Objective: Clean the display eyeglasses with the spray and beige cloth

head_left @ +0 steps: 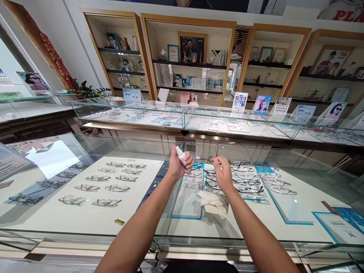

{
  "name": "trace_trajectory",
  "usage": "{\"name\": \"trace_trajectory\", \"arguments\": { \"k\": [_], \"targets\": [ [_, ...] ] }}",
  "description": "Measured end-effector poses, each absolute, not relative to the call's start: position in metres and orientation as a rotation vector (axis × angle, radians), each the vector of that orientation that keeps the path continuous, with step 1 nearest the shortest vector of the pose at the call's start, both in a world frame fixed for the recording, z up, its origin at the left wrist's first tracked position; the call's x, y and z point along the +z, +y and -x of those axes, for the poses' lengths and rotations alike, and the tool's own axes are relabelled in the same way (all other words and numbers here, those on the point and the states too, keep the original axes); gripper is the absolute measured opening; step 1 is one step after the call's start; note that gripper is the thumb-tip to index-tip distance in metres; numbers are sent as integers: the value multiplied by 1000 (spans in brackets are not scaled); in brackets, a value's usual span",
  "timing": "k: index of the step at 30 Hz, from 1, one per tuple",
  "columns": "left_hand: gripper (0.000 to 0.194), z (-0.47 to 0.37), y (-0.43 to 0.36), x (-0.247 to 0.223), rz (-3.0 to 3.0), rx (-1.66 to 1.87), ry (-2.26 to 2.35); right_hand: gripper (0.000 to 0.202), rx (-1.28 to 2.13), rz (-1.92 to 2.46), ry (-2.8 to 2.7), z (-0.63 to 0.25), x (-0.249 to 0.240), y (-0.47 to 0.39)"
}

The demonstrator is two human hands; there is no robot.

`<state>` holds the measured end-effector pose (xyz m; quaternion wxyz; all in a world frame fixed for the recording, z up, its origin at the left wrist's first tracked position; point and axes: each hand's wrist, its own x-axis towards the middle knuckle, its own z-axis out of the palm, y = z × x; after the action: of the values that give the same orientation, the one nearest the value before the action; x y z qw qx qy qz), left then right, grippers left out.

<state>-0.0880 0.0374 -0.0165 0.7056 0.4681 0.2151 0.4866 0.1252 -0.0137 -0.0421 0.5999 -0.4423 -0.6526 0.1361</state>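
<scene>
My left hand (pixel 180 165) is wrapped round a small white spray bottle (pixel 181 154), its nozzle pointing up and slightly left. A short distance to the right, my right hand (pixel 222 172) pinches thin dark-framed eyeglasses (pixel 217 149); a slim part of them rises above the fingertips, and the rest is hard to make out. Under my right wrist a crumpled cream cloth (pixel 214 203) lies on the glass counter top. Below both hands, several pairs of glasses (pixel 247 181) show through the glass, partly hidden by my right hand.
The glass display counter (pixel 182 223) spans the foreground, with rows of glasses (pixel 98 178) inside on the left. A second glass counter (pixel 184 117) stands beyond it, topped with upright advertising cards (pixel 261 104). Wood-framed shelves (pixel 189 22) line the back wall. A plant (pixel 87 90) stands at the far left.
</scene>
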Motion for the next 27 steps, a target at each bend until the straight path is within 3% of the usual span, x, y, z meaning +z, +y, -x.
{"name": "trace_trajectory", "arguments": {
  "k": [8, 17, 27],
  "targets": [
    [73, 83, 31, -18, -1050, 939, 354, 33, 414, 981, -1524, -123, -38, -18],
    [68, 63, 31, -35, -1502, 1234, 854, 34, 743, 889, -1584, -111, -36, -24],
    [67, 64, 31, -38, -1626, 1231, 889, 39, 856, 823, -1643, -106, -34, -29]
  ]
}}
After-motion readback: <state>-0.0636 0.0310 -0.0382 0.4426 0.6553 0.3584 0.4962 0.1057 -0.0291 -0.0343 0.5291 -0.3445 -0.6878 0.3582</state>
